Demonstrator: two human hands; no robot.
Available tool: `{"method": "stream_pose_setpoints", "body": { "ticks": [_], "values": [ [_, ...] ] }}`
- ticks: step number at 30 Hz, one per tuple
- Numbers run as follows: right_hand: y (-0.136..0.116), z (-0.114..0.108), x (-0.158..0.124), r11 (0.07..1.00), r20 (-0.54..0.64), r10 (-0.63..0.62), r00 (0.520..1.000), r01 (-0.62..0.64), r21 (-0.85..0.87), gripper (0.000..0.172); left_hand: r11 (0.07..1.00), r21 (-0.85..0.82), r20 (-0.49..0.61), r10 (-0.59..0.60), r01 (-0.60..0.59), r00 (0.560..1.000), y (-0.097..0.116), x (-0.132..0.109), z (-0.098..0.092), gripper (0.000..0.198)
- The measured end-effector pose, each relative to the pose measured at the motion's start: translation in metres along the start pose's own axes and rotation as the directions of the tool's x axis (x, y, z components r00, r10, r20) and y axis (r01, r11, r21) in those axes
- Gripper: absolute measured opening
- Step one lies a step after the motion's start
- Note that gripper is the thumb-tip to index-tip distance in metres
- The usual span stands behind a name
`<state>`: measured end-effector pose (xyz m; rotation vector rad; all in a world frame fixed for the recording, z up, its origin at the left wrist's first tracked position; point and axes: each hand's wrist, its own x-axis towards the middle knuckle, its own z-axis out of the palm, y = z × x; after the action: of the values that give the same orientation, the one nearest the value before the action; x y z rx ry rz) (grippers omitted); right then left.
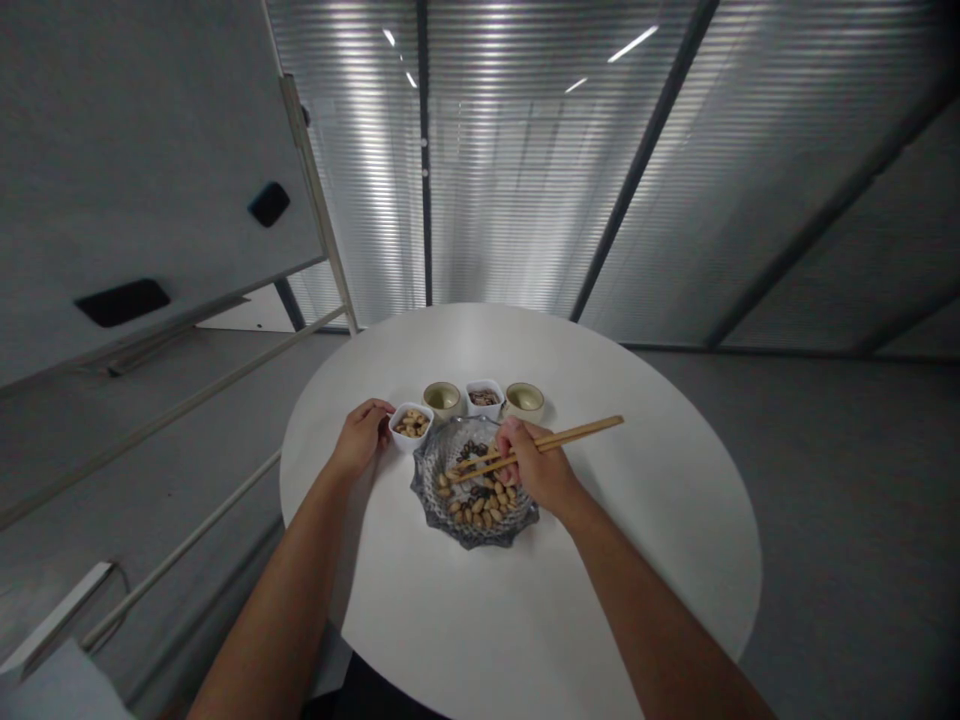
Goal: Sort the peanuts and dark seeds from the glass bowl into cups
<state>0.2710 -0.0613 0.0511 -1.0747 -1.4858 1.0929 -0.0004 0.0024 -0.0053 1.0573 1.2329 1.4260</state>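
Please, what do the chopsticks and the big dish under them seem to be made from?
The chopsticks look like bamboo or a light wood: pale tan and fairly matt, though the exact wood cannot be told. The dish seems to be pressed glass, because its ridged rim looks see-through and glossy.

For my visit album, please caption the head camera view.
A right hand holds wooden chopsticks over a glass dish of peanuts, while the left hand rests beside a white bowl.
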Motion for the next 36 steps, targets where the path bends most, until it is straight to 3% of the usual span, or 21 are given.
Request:
{"method": "stream_pose_setpoints", "body": {
  "ticks": [4, 9, 15, 20, 22, 29, 36],
  "values": [
    [0.002, 0.001, 0.0, 0.994, -0.148, -0.101, 0.984, 0.095, -0.049, 0.064, 1.0, 0.022, -0.003, 0.0, 0.0, 1.0, 0.0, 0.001, -0.001, 0.017],
    [0.009, 0.006, 0.0, 0.962, -0.282, -0.267, 0.922, 0.239, -0.128, 0.057, 1.0, 0.02, -0.001, -0.004, 0.004, 1.0, 0.0, 0.002, -0.001, 0.018],
    [0.008, 0.013, 0.007, 0.941, -0.238, -0.314, 0.919, 0.268, -0.207, 0.047, 1.0, 0.029, -0.002, 0.01, -0.01, 1.0, 0.0, 0.002, -0.002, 0.016],
    [0.003, 0.012, 0.009, 0.918, -0.095, -0.306, 0.947, 0.267, -0.292, 0.038, 1.0, 0.026, -0.002, -0.001, 0.001, 1.0, 0.0, 0.001, -0.001, 0.016],
    [0.002, 0.01, 0.008, 0.918, -0.09, -0.299, 0.95, 0.261, -0.297, 0.035, 0.999, 0.036, -0.003, -0.002, 0.002, 1.0, 0.001, 0.0, 0.0, 0.016],
    [0.002, -0.005, 0.001, 0.951, -0.187, -0.283, 0.941, 0.25, -0.185, 0.034, 1.0, 0.018, -0.015, -0.001, 0.001, 1.0, 0.002, -0.001, 0.003, 0.016],
    [-0.005, -0.021, 0.001, 0.984, -0.01, -0.17, 0.985, 0.169, -0.063, 0.046, 1.0, 0.023, -0.003, -0.003, 0.003, 1.0, 0.001, 0.0, 0.0, 0.016]
  ]
}}
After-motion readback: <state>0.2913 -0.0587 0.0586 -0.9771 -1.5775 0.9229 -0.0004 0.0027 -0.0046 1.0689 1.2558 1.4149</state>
